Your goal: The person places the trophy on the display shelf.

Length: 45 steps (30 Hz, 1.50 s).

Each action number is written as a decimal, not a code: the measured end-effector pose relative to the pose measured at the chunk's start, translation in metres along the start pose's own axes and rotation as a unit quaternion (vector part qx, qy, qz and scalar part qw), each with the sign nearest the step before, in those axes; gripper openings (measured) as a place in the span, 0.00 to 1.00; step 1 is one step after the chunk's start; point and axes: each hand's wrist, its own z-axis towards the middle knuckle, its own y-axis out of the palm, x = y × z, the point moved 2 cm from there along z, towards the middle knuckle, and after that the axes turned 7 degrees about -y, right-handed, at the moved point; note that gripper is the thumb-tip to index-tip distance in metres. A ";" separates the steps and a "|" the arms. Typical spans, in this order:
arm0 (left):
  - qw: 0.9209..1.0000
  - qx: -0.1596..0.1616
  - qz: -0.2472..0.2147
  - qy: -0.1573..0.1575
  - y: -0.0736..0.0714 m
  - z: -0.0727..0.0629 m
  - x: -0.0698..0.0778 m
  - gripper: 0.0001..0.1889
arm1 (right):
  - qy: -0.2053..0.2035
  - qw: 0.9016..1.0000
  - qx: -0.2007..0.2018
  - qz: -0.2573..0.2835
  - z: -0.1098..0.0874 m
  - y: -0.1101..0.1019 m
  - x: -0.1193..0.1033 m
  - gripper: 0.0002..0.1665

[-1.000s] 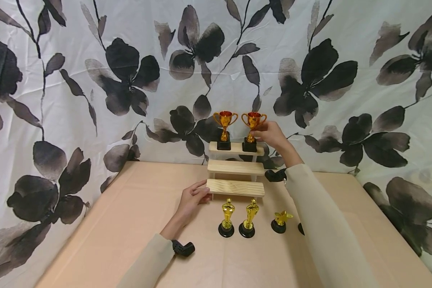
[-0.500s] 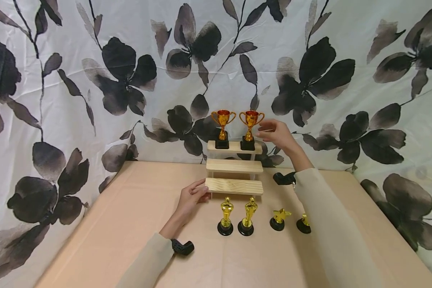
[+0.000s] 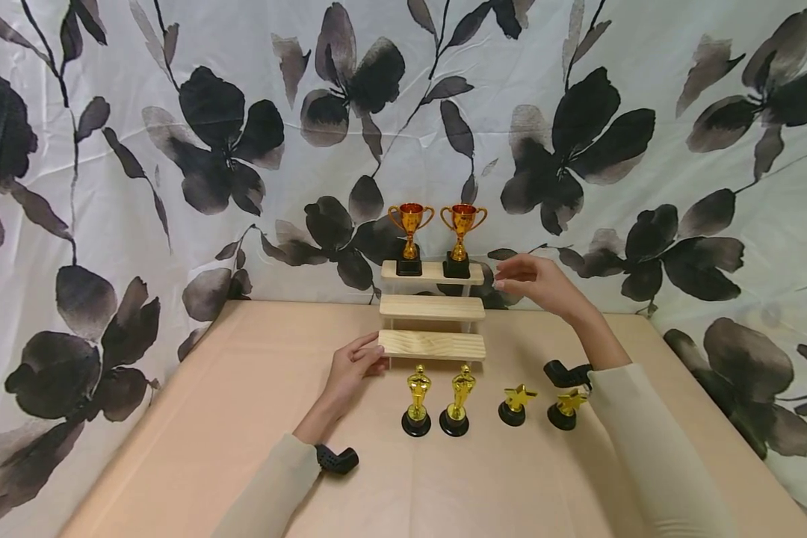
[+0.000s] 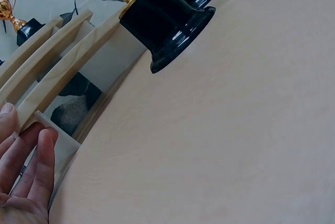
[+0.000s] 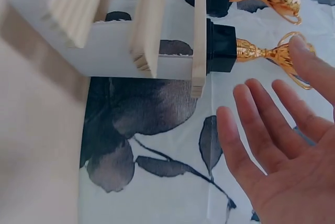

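Hands by stand, statuettes seemingly in front

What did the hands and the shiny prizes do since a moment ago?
The right grip let go of the right-hand cup and moved away, rightward and down. The sleeve shifted too, uncovering the far-right star trophy. Both cups stayed on the top shelf, the left grip still holds the bottom shelf, and the other prizes stand where they were.
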 end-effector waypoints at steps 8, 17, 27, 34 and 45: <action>1.000 -0.001 0.002 0.003 0.001 -0.002 0.000 0.25 | -0.007 1.000 0.005 0.008 -0.051 0.001 0.006 0.24; 1.000 -0.001 0.006 0.003 -0.001 -0.004 0.001 0.25 | -0.010 1.000 0.020 0.009 -0.104 0.007 0.023 0.23; 1.000 -0.014 0.001 0.003 -0.005 -0.010 0.000 0.25 | -0.010 0.999 -0.021 0.029 -0.157 0.016 0.045 0.21; 1.000 -0.011 0.003 0.008 -0.008 -0.011 0.000 0.26 | -0.018 0.995 -0.076 0.070 -0.171 0.017 0.062 0.21; 1.000 -0.016 -0.004 0.004 -0.006 -0.008 -0.002 0.25 | 0.001 0.989 -0.129 0.067 -0.183 0.015 0.087 0.20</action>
